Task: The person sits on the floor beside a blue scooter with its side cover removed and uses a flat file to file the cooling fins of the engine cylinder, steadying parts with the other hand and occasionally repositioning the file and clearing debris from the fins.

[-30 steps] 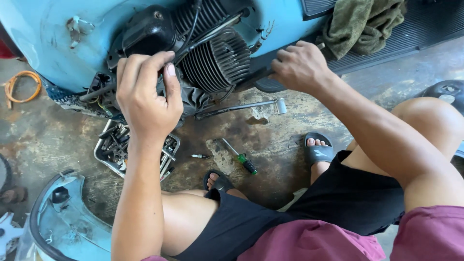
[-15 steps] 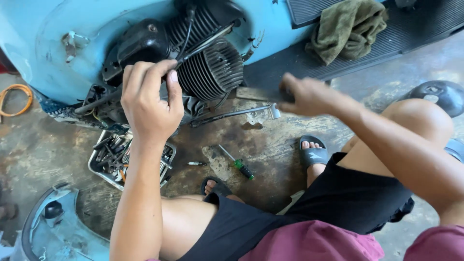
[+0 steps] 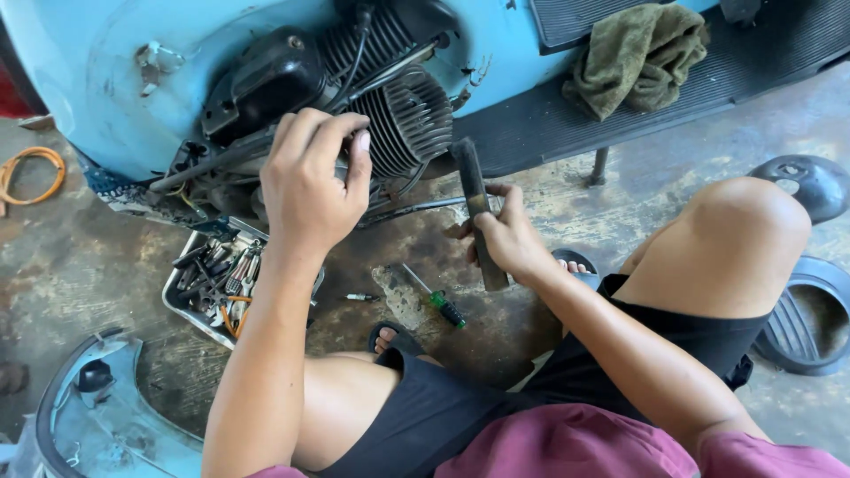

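While the left hand [image 3: 310, 181] stays curled against the dark engine [image 3: 390, 97] of the pale blue scooter [image 3: 106, 80], fingers bent on the parts beside the finned cylinder, the right hand [image 3: 509, 239] has come away from the scooter's underside, where it rested a second ago. It now grips a dark flat bar [image 3: 475, 208], held nearly upright just clear of the engine. A green-handled screwdriver [image 3: 436, 298] and a tray of tools [image 3: 217, 279] lie on the floor [image 3: 620, 204] below.
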